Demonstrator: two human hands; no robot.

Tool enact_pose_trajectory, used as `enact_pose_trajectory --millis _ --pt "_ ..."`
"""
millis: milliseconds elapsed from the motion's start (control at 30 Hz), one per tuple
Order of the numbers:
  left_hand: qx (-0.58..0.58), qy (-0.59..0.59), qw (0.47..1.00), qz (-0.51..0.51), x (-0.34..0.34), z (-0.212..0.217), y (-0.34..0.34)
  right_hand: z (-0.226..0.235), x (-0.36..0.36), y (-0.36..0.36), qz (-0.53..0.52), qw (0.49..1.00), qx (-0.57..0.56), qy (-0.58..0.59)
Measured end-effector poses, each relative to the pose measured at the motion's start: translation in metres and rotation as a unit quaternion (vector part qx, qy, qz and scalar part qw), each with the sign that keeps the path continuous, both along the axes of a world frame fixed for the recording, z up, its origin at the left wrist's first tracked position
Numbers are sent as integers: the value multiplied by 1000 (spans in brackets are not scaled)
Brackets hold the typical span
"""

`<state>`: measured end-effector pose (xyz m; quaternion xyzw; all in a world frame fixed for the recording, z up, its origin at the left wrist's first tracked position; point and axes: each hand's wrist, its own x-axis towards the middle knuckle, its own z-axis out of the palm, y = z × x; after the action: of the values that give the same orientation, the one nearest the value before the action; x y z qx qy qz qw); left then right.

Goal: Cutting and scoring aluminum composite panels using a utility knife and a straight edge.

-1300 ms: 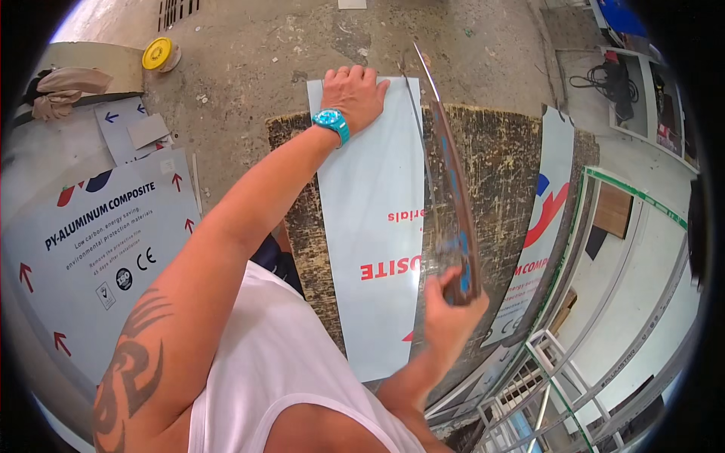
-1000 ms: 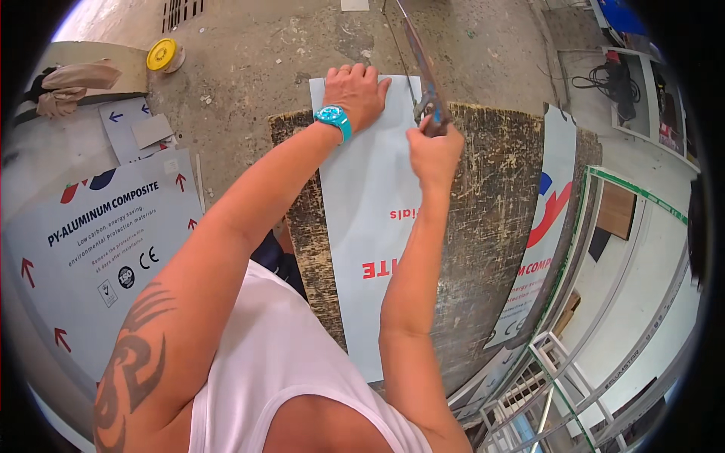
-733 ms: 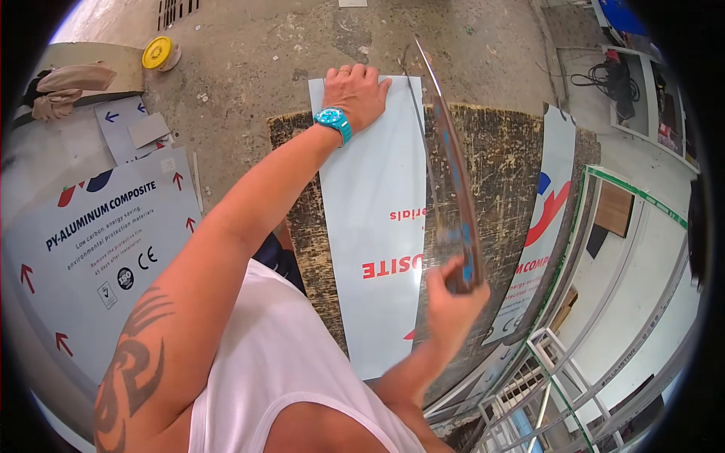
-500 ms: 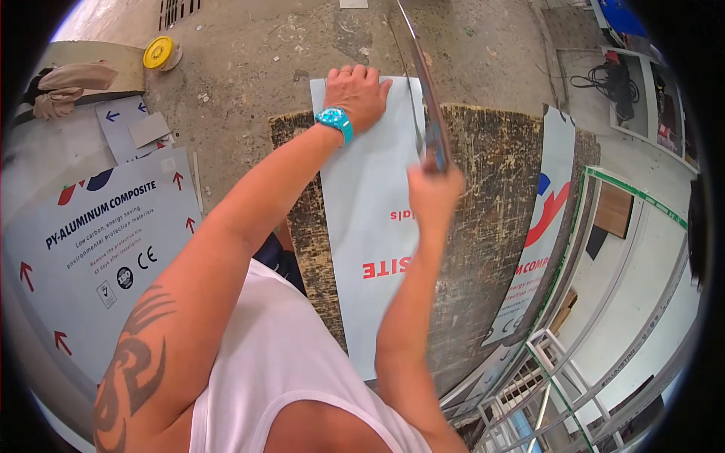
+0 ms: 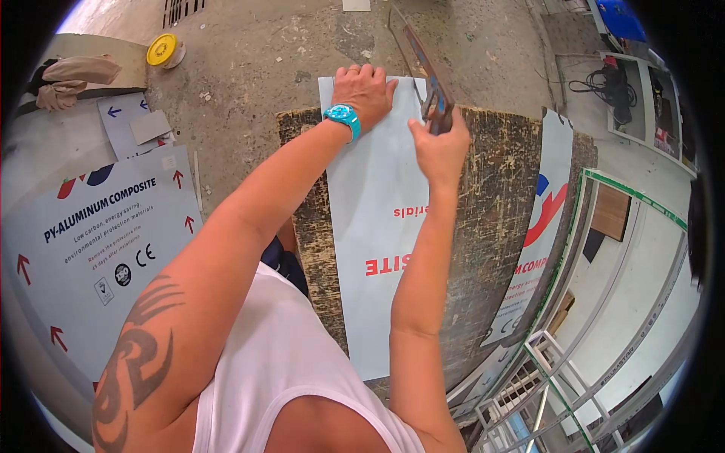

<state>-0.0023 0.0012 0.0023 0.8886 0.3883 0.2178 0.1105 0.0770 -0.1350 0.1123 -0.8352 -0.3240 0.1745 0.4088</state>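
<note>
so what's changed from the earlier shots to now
The right hand has run the hand saw back and forth along the pale sheet: near the person's body at first, out to the far edge, back, and now out at the far end again. It has gripped the saw throughout. The left hand has stayed flat on the sheet's far end, and sheet and rough board have not shifted.

Worn, dark-stained workbench top at frame centre. Directly on it, a pale grey panel strip, far end overhanging. At right edge, another printed panel.
</note>
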Motion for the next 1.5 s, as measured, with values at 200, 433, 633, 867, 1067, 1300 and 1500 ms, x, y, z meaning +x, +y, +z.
enact_pose_trajectory --millis 200,433,633,867,1067,1300,1500 --pt "11 -12 1000 -2 0 4 -1 75 -58 -87 -137 987 -21 80" --pt "-2 -12 1000 -4 0 0 1 160 -81 -109 -134 988 -65 45" --pt "6 -35 999 3 -1 -2 -1 50 -26 -41 -81 996 -21 38" --pt "17 -37 999 6 0 0 -2 24 -5 -9 -67 996 -48 39" --pt "8 -47 999 2 0 0 -2 -6 5 15 -37 999 -12 6" --pt "13 -36 999 4 1 3 0 -18 38 63 -44 997 -53 37" --pt "5 -39 999 0 -1 1 0 -23 46 74 -67 994 -61 55"
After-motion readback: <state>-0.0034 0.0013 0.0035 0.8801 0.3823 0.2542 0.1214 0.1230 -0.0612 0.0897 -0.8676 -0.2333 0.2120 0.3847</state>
